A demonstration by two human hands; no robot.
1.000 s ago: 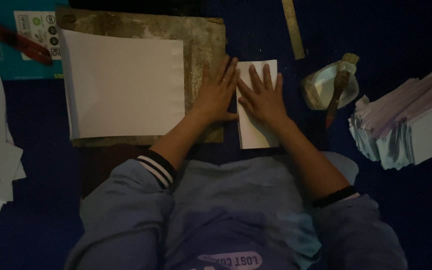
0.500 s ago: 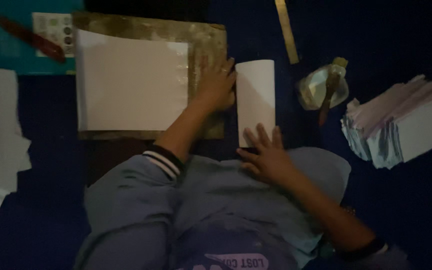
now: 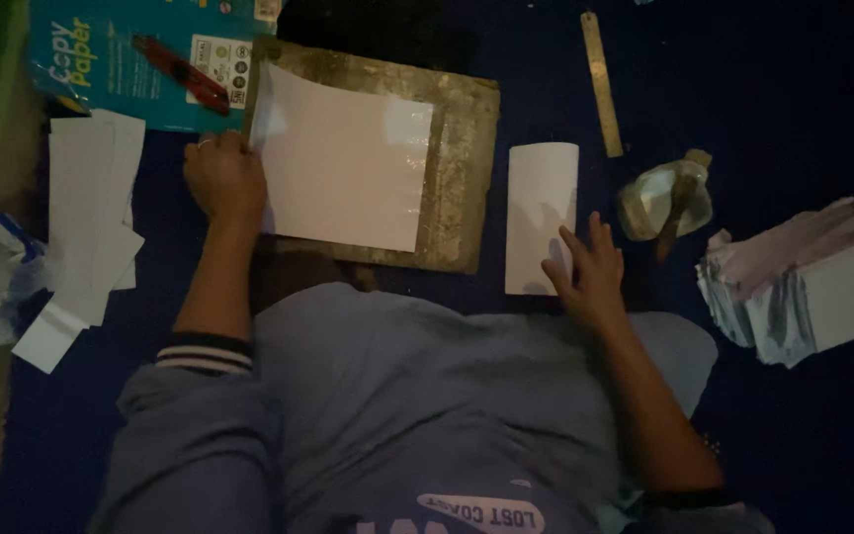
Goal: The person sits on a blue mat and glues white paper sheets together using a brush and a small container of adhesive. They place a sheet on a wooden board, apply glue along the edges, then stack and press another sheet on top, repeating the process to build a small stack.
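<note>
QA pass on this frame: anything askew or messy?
Loose paper scraps lie scattered at the left. The stack of folded sheets at the right leans unevenly. The left hand lifts the big sheet's edge.

bare cloth [image 3: 773, 89] beyond ruler [image 3: 600, 84], jar [image 3: 664, 198]

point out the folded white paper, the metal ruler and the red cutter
folded white paper [image 3: 538, 203], head view, upper middle of the sheet
metal ruler [image 3: 601, 84], head view, middle of the strip
red cutter [image 3: 182, 73], head view, middle of the handle

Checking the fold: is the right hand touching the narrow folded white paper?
Touching. In the head view the right hand lays its fingertips on the narrow folded white paper.
</note>
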